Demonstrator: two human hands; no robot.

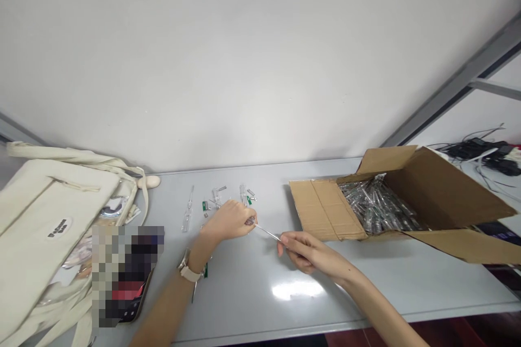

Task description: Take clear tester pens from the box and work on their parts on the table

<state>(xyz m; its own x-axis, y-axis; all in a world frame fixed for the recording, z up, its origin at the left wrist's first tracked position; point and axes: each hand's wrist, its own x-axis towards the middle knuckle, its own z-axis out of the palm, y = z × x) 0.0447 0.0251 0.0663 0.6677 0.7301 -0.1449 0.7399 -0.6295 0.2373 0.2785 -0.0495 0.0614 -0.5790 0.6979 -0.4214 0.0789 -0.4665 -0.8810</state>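
Observation:
Over the middle of the table, my left hand (230, 219) is closed round the clear handle of a tester screwdriver (267, 232). Its thin metal shaft points right, and the fingers of my right hand (305, 252) pinch the far end. Most of the handle is hidden in my left fist. Beyond that hand lie clear plastic handle pieces (243, 193), green parts (204, 205) and a small spring (222, 188). A clear tester screwdriver (188, 211) lies to the left. Another green part (205, 270) and a metal shaft (194, 293) show partly from under my left wrist.
An open cardboard box (443, 190) on the right holds many clear screwdrivers (378, 206), its flaps spread outward. On the left are a cream bag (36, 217) with straps and a phone (142, 287), partly blurred. Black cables (476, 152) lie behind the box. A wall rises behind the table.

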